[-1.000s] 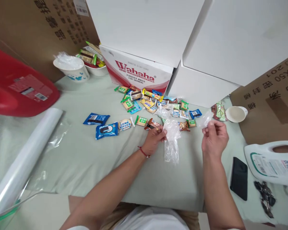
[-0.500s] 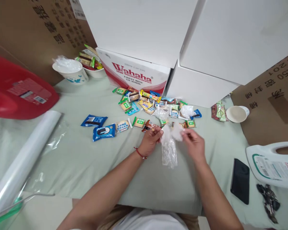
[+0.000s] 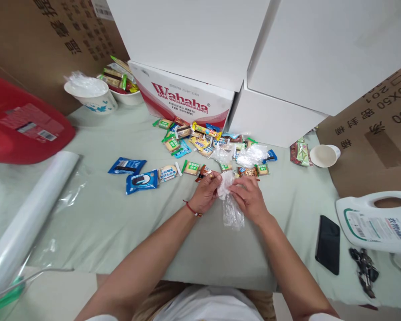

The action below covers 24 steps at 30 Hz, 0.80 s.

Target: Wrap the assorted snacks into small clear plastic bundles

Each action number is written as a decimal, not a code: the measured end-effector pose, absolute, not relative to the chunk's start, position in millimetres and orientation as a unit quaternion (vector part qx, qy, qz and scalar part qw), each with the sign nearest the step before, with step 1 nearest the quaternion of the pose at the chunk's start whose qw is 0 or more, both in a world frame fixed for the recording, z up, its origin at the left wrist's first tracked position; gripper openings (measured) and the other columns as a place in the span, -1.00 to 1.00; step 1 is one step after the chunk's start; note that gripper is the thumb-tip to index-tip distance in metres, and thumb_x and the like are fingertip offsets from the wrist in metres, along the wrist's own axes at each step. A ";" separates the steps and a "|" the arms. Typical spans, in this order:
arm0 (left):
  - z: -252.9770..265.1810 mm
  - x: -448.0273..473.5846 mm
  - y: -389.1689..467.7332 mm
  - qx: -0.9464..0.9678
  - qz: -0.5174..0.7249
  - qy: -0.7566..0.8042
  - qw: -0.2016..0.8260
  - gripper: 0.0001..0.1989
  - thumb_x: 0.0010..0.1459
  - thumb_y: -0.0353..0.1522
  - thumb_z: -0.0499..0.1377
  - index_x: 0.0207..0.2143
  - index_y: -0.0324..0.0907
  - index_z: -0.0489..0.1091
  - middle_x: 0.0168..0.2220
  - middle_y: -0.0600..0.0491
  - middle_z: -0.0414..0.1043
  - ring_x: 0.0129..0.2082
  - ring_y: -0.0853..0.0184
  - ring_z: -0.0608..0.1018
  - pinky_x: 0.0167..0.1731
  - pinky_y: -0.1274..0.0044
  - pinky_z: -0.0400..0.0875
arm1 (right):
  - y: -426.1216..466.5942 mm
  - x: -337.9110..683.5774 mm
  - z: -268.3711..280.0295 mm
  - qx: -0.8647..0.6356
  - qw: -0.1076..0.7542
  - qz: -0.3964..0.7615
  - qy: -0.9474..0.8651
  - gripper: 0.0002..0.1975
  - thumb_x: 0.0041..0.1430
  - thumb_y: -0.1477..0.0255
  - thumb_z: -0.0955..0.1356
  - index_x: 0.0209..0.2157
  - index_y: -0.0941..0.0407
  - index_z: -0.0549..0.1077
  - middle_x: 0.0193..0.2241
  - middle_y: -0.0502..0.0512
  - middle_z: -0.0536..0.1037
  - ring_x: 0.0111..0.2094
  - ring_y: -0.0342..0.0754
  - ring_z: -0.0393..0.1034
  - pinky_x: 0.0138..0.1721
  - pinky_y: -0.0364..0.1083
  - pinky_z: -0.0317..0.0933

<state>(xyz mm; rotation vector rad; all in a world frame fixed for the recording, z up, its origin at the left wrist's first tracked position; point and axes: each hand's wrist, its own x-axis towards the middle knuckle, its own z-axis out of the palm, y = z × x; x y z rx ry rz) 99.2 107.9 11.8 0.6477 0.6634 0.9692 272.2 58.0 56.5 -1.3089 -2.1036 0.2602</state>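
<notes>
My left hand (image 3: 206, 192) pinches a clear plastic bag (image 3: 233, 213) near its bunched top. Against the same bunched part, my right hand (image 3: 249, 196) has its thumb and fingers pressed together on the plastic. The lower end of the bag hangs down between my hands, crinkled. Just beyond my fingers lies a pile of small wrapped biscuits (image 3: 200, 142), with more crumpled clear plastic (image 3: 252, 155) on top. Left of my left hand are a wrapped biscuit (image 3: 168, 173) and two blue cookie packets (image 3: 142, 181).
A Wahaha carton (image 3: 183, 100) and white boxes stand behind the pile. On the left are a red jug (image 3: 26, 120), a plastic film roll (image 3: 30, 218) and a paper bucket (image 3: 93, 96). A phone (image 3: 328, 244), keys (image 3: 365, 269), white jug (image 3: 381, 223) and paper cup (image 3: 324, 156) sit right.
My right hand has moved left, closer to my left hand, onto the bag's bunched part. The white plastic that was spread between my hands is now gathered. The whole view has shifted slightly.
</notes>
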 end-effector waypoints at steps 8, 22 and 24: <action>6.7 95.2 108.1 0.396 0.371 0.242 0.804 -0.43 -0.28 -0.26 0.57 -0.23 -0.18 0.42 -0.34 0.10 0.52 -0.35 0.39 0.52 -0.28 0.56 0.37 | 49.5 281.2 59.8 -0.537 0.432 0.361 -0.628 -0.88 0.22 0.27 0.46 -0.27 -0.01 0.62 -0.33 0.03 0.58 -0.26 -0.02 0.40 -0.13 -0.01 0.28; 38.7 71.1 75.7 0.516 0.223 0.272 0.781 -0.59 -0.08 -0.09 0.44 -0.39 -0.24 0.49 -0.58 0.17 0.32 -0.59 0.49 0.28 -0.55 0.61 0.14 | 1.2 325.0 78.2 -0.595 0.623 0.449 -0.238 -0.57 -0.27 0.22 0.63 -0.39 0.12 0.53 -0.54 -0.11 0.41 -0.57 -0.25 0.17 -0.61 -0.24 0.07; 43.1 62.2 59.7 0.534 0.261 0.314 0.740 -0.59 0.00 -0.05 0.39 -0.37 -0.22 0.47 -0.55 0.16 0.31 -0.56 0.46 0.30 -0.50 0.58 0.20 | -9.3 324.2 79.8 -0.586 0.624 0.460 -0.236 -0.59 -0.25 0.22 0.63 -0.39 0.13 0.54 -0.55 -0.12 0.37 -0.59 -0.27 0.11 -0.68 -0.27 -0.04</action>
